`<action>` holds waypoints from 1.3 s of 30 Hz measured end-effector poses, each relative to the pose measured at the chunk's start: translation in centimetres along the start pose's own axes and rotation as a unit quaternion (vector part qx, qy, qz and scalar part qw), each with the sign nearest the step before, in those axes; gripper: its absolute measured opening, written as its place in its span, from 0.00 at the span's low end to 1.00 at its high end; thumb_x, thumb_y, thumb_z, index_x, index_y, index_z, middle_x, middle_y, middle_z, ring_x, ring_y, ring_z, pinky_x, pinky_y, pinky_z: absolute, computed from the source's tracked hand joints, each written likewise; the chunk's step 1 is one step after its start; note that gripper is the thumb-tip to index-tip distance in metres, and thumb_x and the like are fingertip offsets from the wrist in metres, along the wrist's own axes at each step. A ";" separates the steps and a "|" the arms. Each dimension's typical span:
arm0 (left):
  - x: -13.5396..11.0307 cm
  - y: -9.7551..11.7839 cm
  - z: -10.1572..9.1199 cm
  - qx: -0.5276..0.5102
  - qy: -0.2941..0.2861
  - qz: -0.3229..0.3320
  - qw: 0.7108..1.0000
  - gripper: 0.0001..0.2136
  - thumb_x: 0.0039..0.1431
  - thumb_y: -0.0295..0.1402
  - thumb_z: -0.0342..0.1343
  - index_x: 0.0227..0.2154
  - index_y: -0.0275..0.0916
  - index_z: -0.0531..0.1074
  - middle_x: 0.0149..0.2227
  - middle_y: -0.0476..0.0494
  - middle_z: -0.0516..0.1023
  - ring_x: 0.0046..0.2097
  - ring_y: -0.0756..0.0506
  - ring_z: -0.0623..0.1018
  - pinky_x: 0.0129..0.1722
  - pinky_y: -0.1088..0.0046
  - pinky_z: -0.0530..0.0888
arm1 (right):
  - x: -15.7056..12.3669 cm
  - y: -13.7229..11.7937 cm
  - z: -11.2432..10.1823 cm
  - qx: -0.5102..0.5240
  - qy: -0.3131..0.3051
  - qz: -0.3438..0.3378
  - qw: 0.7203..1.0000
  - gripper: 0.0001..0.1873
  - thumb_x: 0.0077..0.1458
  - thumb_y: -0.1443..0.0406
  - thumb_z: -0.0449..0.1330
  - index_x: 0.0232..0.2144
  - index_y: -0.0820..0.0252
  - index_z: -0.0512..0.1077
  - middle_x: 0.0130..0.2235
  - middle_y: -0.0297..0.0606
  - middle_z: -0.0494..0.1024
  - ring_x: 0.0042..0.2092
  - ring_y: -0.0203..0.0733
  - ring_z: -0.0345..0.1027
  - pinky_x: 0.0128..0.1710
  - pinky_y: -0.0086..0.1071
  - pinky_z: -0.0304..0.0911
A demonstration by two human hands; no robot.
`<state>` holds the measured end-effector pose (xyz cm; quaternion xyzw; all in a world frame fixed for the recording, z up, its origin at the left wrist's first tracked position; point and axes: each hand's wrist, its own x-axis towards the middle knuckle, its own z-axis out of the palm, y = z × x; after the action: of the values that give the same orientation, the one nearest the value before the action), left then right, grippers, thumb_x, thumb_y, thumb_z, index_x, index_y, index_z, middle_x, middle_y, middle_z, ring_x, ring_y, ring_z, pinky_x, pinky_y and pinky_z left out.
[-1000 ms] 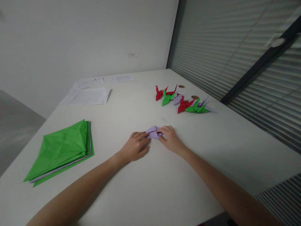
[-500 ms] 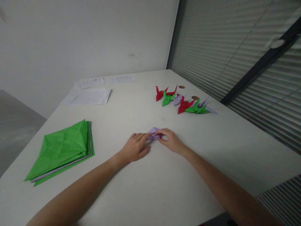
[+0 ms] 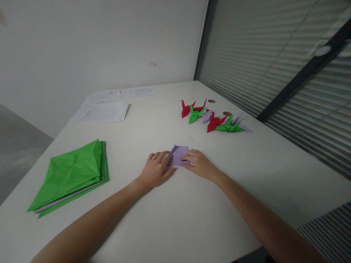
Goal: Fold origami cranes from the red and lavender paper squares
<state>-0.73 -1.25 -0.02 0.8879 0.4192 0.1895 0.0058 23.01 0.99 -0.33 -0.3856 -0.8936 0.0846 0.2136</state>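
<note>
A small piece of lilac origami paper (image 3: 178, 155) lies on the white table between my hands, squarish, with a flap raised along its left side. My left hand (image 3: 157, 168) rests on the table and pinches the paper's left edge with thumb and fingers. On the other side, the fingers of my right hand (image 3: 199, 163) grip the right edge and lower right corner. The fingertips hide part of both edges.
Several folded paper cranes (image 3: 214, 123) in red, green and lilac stand at the back right, near two round holes in the table. A stack of green paper (image 3: 74, 166) lies at left. Printed sheets (image 3: 102, 111) lie behind it. Window blinds (image 3: 263, 54) border the right side.
The lilac paper has gone from a narrow form with a pointed top to a wider, flat squarish face with a raised left flap. Both hands stay nearly in place.
</note>
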 end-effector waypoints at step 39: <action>0.5 -0.8 -0.4 -0.030 -0.079 0.079 0.993 0.31 0.60 0.56 0.48 0.59 0.42 0.66 0.59 0.38 0.69 0.48 0.37 0.70 0.47 0.56 0.64 | -0.5 1.2 -0.8 0.209 -0.028 -0.009 0.977 0.08 0.59 0.64 0.60 0.36 0.58 0.80 0.43 0.42 0.77 0.44 0.40 0.73 0.48 0.36 0.68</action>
<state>-1.16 -0.43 0.36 0.9300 0.3398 0.1310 0.0502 24.45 1.49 -0.14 -0.3217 -0.8652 0.2784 0.2654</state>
